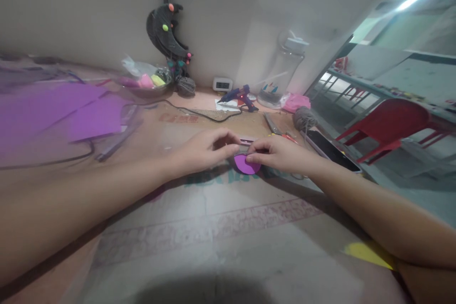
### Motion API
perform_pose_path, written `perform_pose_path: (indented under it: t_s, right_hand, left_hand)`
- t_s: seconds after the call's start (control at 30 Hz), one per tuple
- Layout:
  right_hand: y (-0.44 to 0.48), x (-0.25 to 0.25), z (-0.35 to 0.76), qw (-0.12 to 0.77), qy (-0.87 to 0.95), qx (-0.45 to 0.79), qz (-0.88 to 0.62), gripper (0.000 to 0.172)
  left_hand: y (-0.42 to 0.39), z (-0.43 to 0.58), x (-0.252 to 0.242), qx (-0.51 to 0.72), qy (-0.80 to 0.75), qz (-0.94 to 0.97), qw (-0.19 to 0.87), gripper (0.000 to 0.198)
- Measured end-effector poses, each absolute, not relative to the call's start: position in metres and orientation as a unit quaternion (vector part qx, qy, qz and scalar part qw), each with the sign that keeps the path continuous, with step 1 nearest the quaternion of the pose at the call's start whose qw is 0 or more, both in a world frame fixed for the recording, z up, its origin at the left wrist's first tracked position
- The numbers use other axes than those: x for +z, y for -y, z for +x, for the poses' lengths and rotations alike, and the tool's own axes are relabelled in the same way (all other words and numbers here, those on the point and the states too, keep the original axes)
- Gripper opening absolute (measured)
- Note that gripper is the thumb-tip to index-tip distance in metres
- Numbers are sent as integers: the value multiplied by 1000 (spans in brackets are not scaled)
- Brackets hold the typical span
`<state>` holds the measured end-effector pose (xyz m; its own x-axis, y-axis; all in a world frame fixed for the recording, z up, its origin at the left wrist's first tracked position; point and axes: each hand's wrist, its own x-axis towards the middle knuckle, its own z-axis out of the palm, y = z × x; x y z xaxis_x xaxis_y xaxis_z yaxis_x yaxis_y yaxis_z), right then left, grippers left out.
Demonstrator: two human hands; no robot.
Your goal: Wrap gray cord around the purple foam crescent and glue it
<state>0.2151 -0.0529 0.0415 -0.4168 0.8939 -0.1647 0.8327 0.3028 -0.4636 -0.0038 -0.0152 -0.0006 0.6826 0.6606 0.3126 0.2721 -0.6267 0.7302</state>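
Over the middle of the table, both hands meet at a small purple rounded cutout (245,165), which looks like paper or foam sheet. My right hand (276,153) pinches its upper right edge between thumb and fingers. Thumb and fingertips of my left hand (217,148) come together at its upper left edge, in a closed pinch. Just behind the fingertips shows a thin, dark-edged strip (245,142), partly hidden. The cutout's top edge is covered by the fingers.
Purple sheets (96,109) lie at left. A glue gun (240,97) with a lit red light, a small clock (223,84) and a glass jar (283,76) stand behind. Scissors (274,126), grey yarn (304,118) and a phone (335,152) lie right. A dark crescent ornament (160,31) leans at the wall.
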Motion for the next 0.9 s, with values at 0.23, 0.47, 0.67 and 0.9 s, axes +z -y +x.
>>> perform_pose_path:
  t_s: [0.23,0.47,0.67,0.9]
  right_hand:
    - [50,43,220,66,801,248,-540,27]
    - [46,39,224,67,807,242,-535,30]
    - [45,37,225,61,808,241,-535,32]
    - [44,34,226,66,813,253,-519,30]
  left_hand:
    - [17,-3,-4,293,-211,902,237,40]
    - [12,-2,-7,287,-210,900,254,30]
    - [14,-2,-6,275,-201,903,263,24]
    - [13,-1,-8,283,-191,913,226,26]
